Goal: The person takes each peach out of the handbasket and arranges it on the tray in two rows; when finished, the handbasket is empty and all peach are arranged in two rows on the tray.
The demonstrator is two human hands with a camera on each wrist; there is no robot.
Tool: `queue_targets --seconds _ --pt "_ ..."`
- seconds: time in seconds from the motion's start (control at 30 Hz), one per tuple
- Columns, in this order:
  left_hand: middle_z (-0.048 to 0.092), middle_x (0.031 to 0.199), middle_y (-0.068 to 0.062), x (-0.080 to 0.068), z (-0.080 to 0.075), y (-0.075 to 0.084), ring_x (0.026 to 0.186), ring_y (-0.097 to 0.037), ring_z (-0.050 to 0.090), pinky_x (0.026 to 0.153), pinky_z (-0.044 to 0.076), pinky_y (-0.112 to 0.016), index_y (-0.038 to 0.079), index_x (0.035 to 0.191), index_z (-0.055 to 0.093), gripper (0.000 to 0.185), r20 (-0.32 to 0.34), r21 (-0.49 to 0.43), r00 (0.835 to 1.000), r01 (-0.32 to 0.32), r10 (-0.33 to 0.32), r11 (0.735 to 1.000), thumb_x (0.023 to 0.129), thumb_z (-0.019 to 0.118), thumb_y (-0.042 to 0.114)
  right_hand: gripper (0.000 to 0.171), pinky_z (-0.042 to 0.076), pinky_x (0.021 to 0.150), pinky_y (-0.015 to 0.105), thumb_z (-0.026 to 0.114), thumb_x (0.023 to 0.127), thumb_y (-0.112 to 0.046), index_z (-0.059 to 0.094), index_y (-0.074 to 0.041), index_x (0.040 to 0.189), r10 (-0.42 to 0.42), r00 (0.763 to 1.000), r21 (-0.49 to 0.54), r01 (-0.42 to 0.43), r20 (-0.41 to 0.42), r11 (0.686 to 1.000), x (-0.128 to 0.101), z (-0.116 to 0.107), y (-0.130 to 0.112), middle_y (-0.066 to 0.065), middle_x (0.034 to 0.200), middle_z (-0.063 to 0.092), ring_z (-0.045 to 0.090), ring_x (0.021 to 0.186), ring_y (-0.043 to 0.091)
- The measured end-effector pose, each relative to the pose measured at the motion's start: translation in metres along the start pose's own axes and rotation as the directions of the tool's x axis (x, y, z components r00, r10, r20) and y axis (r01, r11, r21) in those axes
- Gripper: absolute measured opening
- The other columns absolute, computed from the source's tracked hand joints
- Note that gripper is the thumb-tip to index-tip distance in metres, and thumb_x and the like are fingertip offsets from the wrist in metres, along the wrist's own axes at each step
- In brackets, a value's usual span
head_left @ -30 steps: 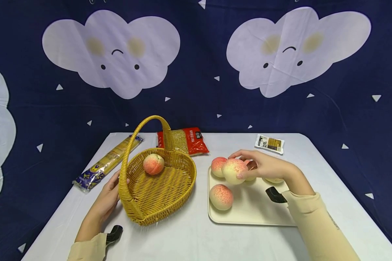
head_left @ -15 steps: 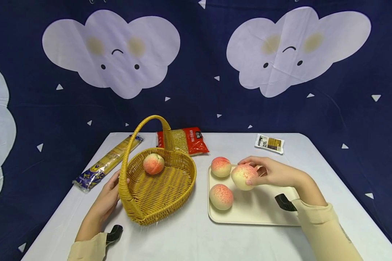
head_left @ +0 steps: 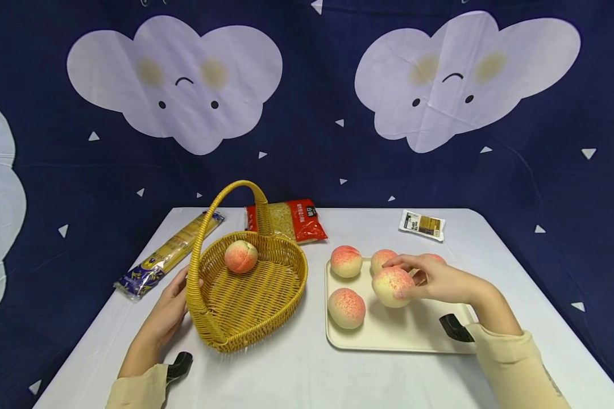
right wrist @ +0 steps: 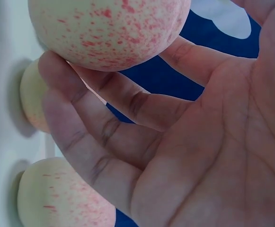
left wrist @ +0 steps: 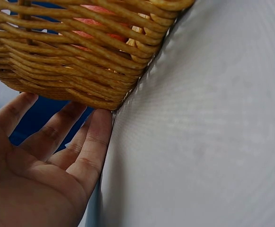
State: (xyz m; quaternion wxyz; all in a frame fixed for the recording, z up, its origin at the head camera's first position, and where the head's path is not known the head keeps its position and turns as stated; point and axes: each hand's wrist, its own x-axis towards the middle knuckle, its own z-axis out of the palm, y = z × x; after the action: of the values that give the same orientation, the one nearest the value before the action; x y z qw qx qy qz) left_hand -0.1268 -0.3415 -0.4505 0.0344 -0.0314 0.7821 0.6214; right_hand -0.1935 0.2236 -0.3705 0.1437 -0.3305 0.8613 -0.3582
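In the head view my right hand (head_left: 435,278) holds a pale, red-speckled peach (head_left: 391,287) between thumb and fingers, over the cream tray (head_left: 389,341). Other peaches lie on the tray: one at its front left (head_left: 346,308), one at its back left (head_left: 345,262), and more behind the hand, partly hidden. The right wrist view shows the held peach (right wrist: 109,33) at the fingertips. On the left, my left hand (head_left: 166,309) holds the side of a wicker basket (head_left: 256,335), fingertips against its outer wall (left wrist: 75,71). One peach (head_left: 241,257) rests inside the basket.
A long pack of dried noodles (head_left: 169,255) lies left of the basket. Behind the basket is a red-and-clear food bag (head_left: 302,221). Past the tray lies a small white-and-brown packet (head_left: 422,225). A dark cloud-print cloth (head_left: 317,159) hangs behind the white table.
My right hand has moved right and toward me with the peach, away from the back-left peach, uncovering the one at the back middle. The left hand and basket stay put.
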Motion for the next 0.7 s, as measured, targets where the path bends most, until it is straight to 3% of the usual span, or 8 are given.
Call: queue_targets --seconds 0.37,0.7 --pt "0.027 0.171 -0.022 -0.001 0.000 0.000 0.126 0.005 0.046 0.095 0.047 -0.010 0.014 0.172 0.019 0.067 0.003 -0.006 1.000 -0.018 0.018 1.000 0.116 0.049 0.034 0.056 0.056 0.091 0.028 0.084 0.093 -0.026 0.062 -0.012 0.143 0.060 0.998 0.033 -0.060 -0.001 0.998 -0.008 0.011 0.009 0.005 0.120 0.067 0.064 0.107 0.011" --pt "0.027 0.171 -0.021 0.000 -0.001 -0.001 0.125 0.006 0.047 0.094 0.048 -0.011 0.014 0.173 0.018 0.067 0.005 -0.010 1.000 -0.018 0.018 1.000 0.116 0.049 0.033 0.054 0.053 0.086 0.027 0.087 0.089 -0.029 0.066 -0.012 0.136 0.044 0.999 -0.019 -0.044 -0.005 0.999 -0.011 0.019 0.011 0.004 0.117 0.068 0.061 0.101 0.008"
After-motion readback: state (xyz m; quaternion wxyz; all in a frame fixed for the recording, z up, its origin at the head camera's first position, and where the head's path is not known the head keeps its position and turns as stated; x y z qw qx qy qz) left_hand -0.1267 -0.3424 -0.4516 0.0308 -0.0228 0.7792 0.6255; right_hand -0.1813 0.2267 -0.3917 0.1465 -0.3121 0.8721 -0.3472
